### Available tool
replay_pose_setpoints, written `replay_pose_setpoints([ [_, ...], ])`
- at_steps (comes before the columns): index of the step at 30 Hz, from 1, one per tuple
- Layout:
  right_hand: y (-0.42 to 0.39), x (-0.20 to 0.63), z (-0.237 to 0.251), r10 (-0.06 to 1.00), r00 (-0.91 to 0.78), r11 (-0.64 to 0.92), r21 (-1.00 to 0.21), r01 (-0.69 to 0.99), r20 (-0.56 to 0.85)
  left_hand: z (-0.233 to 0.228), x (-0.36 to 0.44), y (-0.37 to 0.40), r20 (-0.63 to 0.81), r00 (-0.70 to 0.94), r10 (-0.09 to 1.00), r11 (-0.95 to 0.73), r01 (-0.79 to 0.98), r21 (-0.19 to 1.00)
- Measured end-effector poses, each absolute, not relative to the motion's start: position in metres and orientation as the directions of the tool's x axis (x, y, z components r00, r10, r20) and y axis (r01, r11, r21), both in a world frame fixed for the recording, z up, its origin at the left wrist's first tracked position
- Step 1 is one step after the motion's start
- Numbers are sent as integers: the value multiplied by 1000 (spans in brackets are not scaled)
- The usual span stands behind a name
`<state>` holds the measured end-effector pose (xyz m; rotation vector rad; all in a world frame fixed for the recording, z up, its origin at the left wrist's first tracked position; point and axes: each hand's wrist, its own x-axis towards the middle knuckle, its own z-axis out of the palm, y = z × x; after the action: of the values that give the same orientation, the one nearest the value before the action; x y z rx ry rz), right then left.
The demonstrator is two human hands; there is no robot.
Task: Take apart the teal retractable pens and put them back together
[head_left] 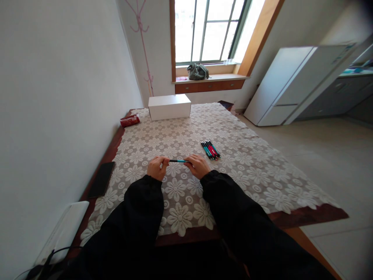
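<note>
A slim black and teal pen (177,160) is stretched level between my two hands, just above the flowered lace tablecloth (175,189). My left hand (157,167) pinches its black end. The fingers of my right hand (198,165) are closed on the teal end and cover its tip. To the right of my right hand lies a bunch of similar pens (210,149), several side by side, in teal, black and red. They rest on the cloth, apart from my hand.
A white box (169,107) stands at the table's far end, with a red packet (129,121) to its left. Along the left edge lie a black phone-like slab (101,179) and a white device (62,231) with cables. A fridge (294,83) stands beyond, at right.
</note>
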<state>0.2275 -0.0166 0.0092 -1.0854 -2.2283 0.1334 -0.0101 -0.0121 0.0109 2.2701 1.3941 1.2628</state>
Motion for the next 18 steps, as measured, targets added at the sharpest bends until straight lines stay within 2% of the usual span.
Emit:
replay_pose_setpoints([
  [11, -14, 230, 5, 715, -477, 678, -339, 652, 511, 9, -11, -11, 546, 250, 800, -554, 658, 510],
  [18, -12, 232, 2, 732, -496, 664, -324, 674, 468, 11, -11, -12, 563, 220, 797, -552, 645, 529],
])
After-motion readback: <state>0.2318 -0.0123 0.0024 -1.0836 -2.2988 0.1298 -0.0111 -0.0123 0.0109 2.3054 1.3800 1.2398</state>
